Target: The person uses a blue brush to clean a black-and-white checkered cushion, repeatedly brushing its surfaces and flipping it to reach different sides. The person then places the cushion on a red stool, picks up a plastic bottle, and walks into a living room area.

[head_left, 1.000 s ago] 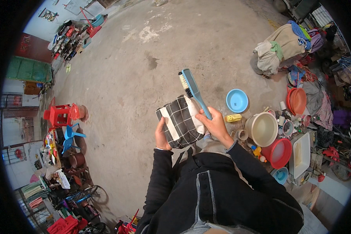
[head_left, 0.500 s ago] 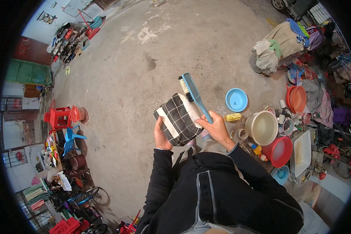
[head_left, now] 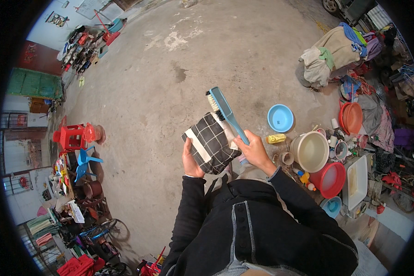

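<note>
While the left hand (head_left: 192,160) grips the near-left edge of a black checked bag (head_left: 210,143), the right hand (head_left: 255,152) closes round the handle of a blue brush (head_left: 225,112), its bristles at the bag's far edge. To the right on the concrete floor (head_left: 170,83) sit a blue bowl (head_left: 280,117), a cream basin (head_left: 310,151) and a red basin (head_left: 330,179), all bare inside.

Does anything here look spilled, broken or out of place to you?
Nothing looks broken. The left hand holds a black checked cloth item and the right hand a blue brush. The concrete floor has a dark stain and pale patches. Basins sit scattered at the right.
</note>
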{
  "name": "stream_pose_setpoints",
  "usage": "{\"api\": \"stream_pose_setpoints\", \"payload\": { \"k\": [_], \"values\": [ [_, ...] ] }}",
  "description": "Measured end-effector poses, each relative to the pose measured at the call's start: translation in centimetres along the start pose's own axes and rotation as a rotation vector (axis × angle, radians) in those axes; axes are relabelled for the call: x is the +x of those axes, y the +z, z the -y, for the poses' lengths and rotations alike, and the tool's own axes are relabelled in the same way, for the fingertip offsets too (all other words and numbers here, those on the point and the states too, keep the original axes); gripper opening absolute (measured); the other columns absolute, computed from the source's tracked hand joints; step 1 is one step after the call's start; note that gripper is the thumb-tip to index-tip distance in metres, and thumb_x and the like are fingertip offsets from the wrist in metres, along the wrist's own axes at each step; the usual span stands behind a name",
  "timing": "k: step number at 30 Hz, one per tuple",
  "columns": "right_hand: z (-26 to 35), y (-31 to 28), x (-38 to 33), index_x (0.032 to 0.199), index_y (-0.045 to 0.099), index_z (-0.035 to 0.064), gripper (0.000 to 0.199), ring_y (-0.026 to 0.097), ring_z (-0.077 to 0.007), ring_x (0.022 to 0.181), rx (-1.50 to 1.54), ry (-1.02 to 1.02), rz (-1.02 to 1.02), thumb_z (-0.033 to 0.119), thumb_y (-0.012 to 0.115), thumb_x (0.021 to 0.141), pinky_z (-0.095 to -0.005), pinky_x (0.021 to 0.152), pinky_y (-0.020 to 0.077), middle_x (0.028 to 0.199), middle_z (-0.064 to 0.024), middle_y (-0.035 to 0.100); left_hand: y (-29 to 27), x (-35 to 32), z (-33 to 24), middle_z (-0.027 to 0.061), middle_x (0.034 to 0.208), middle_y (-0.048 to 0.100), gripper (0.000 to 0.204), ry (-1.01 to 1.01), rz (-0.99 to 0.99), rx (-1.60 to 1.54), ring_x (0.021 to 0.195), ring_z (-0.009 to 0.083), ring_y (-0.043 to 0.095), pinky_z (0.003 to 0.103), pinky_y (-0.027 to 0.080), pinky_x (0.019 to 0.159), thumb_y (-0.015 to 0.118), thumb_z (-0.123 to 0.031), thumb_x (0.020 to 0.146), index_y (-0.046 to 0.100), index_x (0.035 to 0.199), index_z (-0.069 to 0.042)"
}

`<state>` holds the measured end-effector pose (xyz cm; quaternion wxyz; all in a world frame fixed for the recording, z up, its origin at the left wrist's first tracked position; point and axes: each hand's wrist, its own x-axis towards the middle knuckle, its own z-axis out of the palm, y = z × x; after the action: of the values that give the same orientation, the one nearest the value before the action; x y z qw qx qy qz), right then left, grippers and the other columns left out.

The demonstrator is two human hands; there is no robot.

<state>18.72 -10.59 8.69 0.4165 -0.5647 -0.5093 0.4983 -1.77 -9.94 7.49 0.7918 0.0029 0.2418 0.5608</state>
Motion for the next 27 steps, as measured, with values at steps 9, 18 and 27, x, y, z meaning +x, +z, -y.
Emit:
{"api": "stream_pose_setpoints", "payload": {
  "k": [9, 18, 27],
  "values": [
    [-0.4, 0.4, 0.2, 0.080, 0.054, 0.0007, 0.015, 0.043, -0.0043, 0.060, 0.039, 0.051, -0.017, 0.013, 0.060, 0.085, -0.0231, 0.051, 0.0366, 0.064, 0.0016, 0.049, 1.1, -0.2, 0.0, 0.0138, 0.128, 0.048, 0.058, -0.059, -0.021, 0.094, 0.113, 0.0298, 0.050, 0.044, 0.042, 0.095, 0.036, -0.051, 0.092, 0.039, 0.130, -0.006],
    [-1.2, 0.4, 0.3, 0.079, 0.056, -0.0012, 0.017, 0.049, -0.0080, 0.060, 0.034, 0.090, -0.028, 0.015, 0.062, 0.082, -0.0271, 0.053, 0.0407, 0.062, -0.0040, 0.054, 0.8, -0.1, -0.2, 0.0142, 0.130, 0.045, 0.070, -0.183, -0.019, 0.138, 0.115, 0.0295, 0.049, 0.044, 0.043, 0.095, 0.031, -0.060, 0.089, 0.035, 0.133, -0.006],
    [-1.3, 0.8, 0.1, 0.076, 0.056, 0.0006, 0.023, 0.048, -0.0059, 0.059, 0.088, 0.111, -0.079, 0.021, 0.065, 0.082, -0.0249, 0.051, 0.0387, 0.061, 0.0002, 0.051, 0.4, -0.3, 0.1, 0.0152, 0.130, 0.045, 0.074, -0.237, -0.008, 0.180, 0.116, 0.0292, 0.049, 0.042, 0.044, 0.094, 0.027, -0.062, 0.087, 0.031, 0.135, -0.005]
  ]
}}
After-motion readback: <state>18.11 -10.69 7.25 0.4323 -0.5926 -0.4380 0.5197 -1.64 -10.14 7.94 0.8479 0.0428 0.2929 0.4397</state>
